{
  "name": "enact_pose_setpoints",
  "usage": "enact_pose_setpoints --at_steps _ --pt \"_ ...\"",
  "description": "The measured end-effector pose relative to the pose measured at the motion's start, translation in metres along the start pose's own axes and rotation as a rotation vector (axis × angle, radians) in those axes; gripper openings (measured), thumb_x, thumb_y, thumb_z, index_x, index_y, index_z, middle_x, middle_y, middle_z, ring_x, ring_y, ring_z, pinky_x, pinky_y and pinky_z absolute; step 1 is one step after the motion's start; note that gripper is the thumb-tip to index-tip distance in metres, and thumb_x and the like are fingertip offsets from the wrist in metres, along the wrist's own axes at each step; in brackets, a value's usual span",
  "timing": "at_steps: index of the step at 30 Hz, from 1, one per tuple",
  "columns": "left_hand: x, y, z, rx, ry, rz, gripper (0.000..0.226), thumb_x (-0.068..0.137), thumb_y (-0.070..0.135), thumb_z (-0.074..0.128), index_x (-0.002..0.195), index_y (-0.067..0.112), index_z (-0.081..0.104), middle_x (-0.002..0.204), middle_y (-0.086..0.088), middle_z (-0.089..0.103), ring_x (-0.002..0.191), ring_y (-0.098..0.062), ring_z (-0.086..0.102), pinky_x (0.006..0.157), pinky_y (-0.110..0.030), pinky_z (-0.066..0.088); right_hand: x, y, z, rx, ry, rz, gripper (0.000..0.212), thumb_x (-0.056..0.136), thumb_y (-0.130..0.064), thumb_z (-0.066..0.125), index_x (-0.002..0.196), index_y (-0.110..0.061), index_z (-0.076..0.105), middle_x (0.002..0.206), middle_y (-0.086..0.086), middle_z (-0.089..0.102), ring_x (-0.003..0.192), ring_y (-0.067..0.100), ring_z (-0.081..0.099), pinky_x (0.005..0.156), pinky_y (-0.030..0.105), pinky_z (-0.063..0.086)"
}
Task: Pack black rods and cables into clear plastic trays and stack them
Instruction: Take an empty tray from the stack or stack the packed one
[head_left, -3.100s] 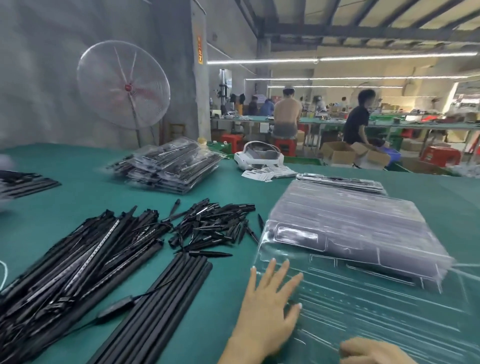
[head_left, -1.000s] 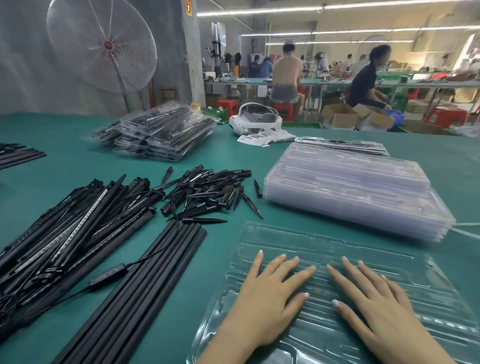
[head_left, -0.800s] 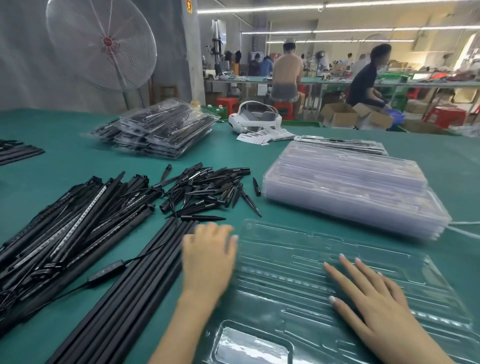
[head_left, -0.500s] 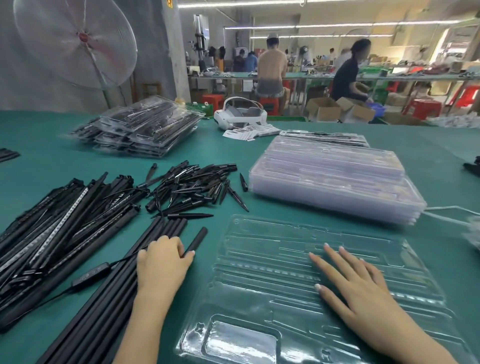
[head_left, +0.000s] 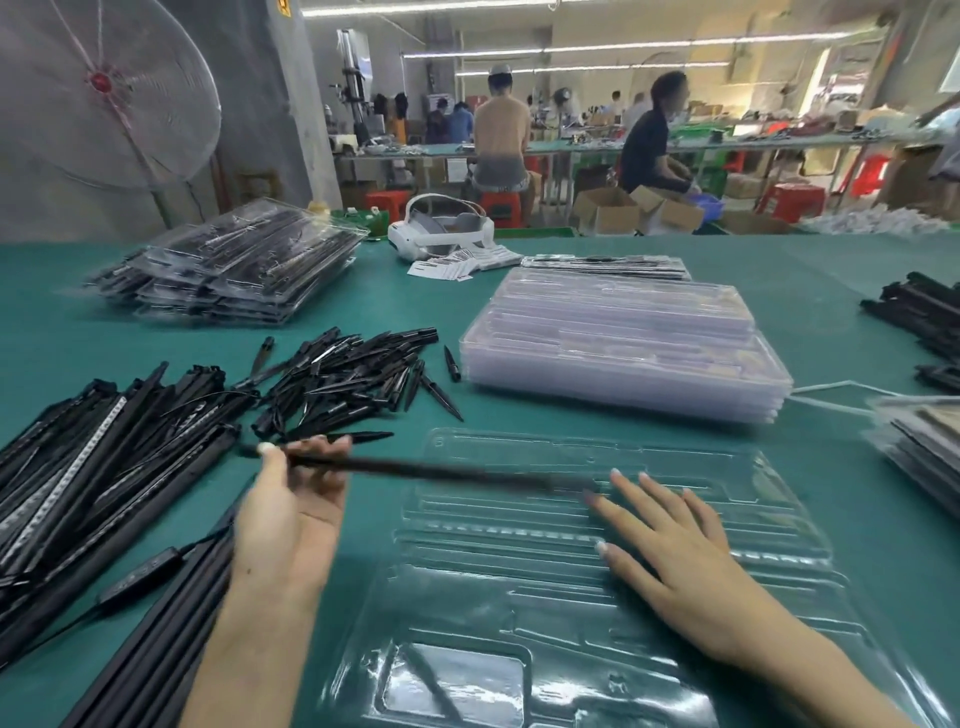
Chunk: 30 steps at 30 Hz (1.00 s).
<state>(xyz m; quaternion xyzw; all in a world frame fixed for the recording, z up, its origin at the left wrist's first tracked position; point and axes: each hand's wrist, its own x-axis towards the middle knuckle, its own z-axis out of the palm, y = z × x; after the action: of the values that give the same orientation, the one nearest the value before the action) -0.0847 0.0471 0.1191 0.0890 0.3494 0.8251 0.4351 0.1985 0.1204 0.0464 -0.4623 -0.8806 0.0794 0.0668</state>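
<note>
An empty clear plastic tray (head_left: 545, 525) lies on the green table in front of me. My left hand (head_left: 293, 501) pinches one long black rod (head_left: 441, 473) near its left end; the rod is lifted and stretches rightward over the tray's far part, blurred. My right hand (head_left: 670, 558) rests flat on the tray with straight, spread fingers. More long black rods (head_left: 150, 618) lie in a row under my left forearm. A cable with an inline controller (head_left: 140, 577) lies across them.
A heap of black strips (head_left: 88, 457) fills the left. Short black spikes (head_left: 343, 379) lie beyond it. A stack of empty clear trays (head_left: 618, 343) stands behind the tray. Packed trays (head_left: 234, 260) are piled far left, others (head_left: 919, 447) at the right edge. A white headset (head_left: 441, 234) sits at the back.
My left hand left the tray, went to the row of rods, took one and lifted it over the tray. My right hand stayed flat on the tray.
</note>
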Motion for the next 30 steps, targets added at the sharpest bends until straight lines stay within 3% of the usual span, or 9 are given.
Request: enact_pose_setpoints --at_steps 4,6,8,11,15,18,22,25,30 --pt "-0.017 -0.038 0.010 0.070 -0.098 -0.232 0.029 0.102 0.016 0.036 0.083 -0.001 0.051 0.093 -0.028 0.065 0.062 -0.021 0.071 0.051 -0.018 0.055 0.007 0.011 -0.033 1.051 0.177 0.121 0.039 0.103 -0.027 0.025 0.115 -0.035 0.061 0.140 0.000 0.051 0.131 0.008 0.043 0.114 0.030 0.029" --pt "-0.025 -0.057 0.012 0.097 -0.074 -0.315 0.022 0.101 0.012 0.040 0.084 0.001 0.050 0.101 -0.031 0.059 0.065 -0.026 0.072 0.050 -0.021 0.055 -0.001 0.032 -0.047 1.407 0.128 0.080 0.049 0.095 -0.044 0.028 0.113 -0.024 0.069 0.126 0.009 0.063 0.109 0.020 0.064 0.088 0.033 0.054" --pt "-0.030 -0.071 0.013 0.111 -0.079 -0.357 0.013 0.100 0.008 0.043 0.088 0.002 0.048 0.111 -0.033 0.055 0.071 -0.031 0.072 0.052 -0.022 0.056 -0.013 0.053 -0.058 1.540 -0.009 0.059 0.062 0.088 -0.060 0.027 0.119 -0.023 0.066 0.121 0.015 0.065 0.084 0.025 0.069 0.064 0.032 0.057" --pt "-0.033 -0.080 0.011 0.159 -0.122 -0.350 0.008 0.098 0.002 0.045 0.091 0.006 0.044 0.114 -0.029 0.051 0.084 -0.038 0.071 0.056 -0.023 0.057 -0.024 0.078 -0.062 1.450 -0.212 0.113 0.069 0.074 -0.076 0.053 0.120 -0.025 0.065 0.114 0.021 0.066 0.064 0.016 0.060 0.052 0.023 0.050" --pt "-0.034 -0.082 0.007 0.218 -0.147 -0.318 0.033 0.092 -0.010 0.048 0.108 0.018 0.041 0.094 -0.024 0.063 0.086 -0.037 0.071 0.060 -0.026 0.058 -0.029 0.092 -0.061 1.012 -0.298 0.046 0.060 0.068 -0.040 0.083 0.123 -0.037 0.060 0.118 0.009 0.067 0.069 0.008 0.055 0.063 0.016 0.045" --pt "-0.024 -0.076 0.003 0.392 -0.163 -0.188 0.046 0.088 -0.008 0.057 0.110 0.025 0.033 0.090 -0.020 0.072 0.073 -0.028 0.072 0.058 -0.024 0.057 -0.030 0.093 -0.060 0.970 -0.285 0.031 0.064 0.067 -0.029 0.087 0.125 -0.032 0.060 0.117 0.007 0.067 0.072 0.011 0.056 0.066 0.021 0.049" --pt "-0.002 -0.057 -0.010 0.771 -0.114 -0.021 0.025 0.090 0.006 0.062 0.100 0.010 0.040 0.080 -0.016 0.068 0.044 -0.016 0.062 0.041 -0.018 0.047 -0.029 0.093 -0.060 0.877 -0.098 0.031 0.058 0.058 -0.049 0.087 0.109 -0.028 0.071 0.103 0.003 0.073 0.094 0.017 0.069 0.085 0.022 0.052" --pt "0.008 -0.047 -0.024 1.119 -0.186 0.040 0.025 0.084 0.019 0.071 0.092 0.006 0.051 0.062 -0.006 0.068 0.035 -0.012 0.049 0.035 -0.017 0.037 -0.031 0.094 -0.062 0.818 -0.096 0.020 0.056 0.054 -0.059 0.085 0.101 -0.030 0.074 0.095 0.000 0.075 0.088 0.014 0.071 0.079 0.018 0.053" --pt "0.008 -0.036 -0.028 1.497 -0.319 0.218 0.030 0.066 0.035 0.085 0.068 0.017 0.061 0.054 0.001 0.064 0.039 -0.010 0.050 0.043 -0.022 0.044 -0.036 0.103 -0.067 0.685 -0.060 0.013 0.046 0.052 -0.058 0.085 0.087 -0.028 0.079 0.084 -0.004 0.069 0.077 0.014 0.067 0.071 0.021 0.053"
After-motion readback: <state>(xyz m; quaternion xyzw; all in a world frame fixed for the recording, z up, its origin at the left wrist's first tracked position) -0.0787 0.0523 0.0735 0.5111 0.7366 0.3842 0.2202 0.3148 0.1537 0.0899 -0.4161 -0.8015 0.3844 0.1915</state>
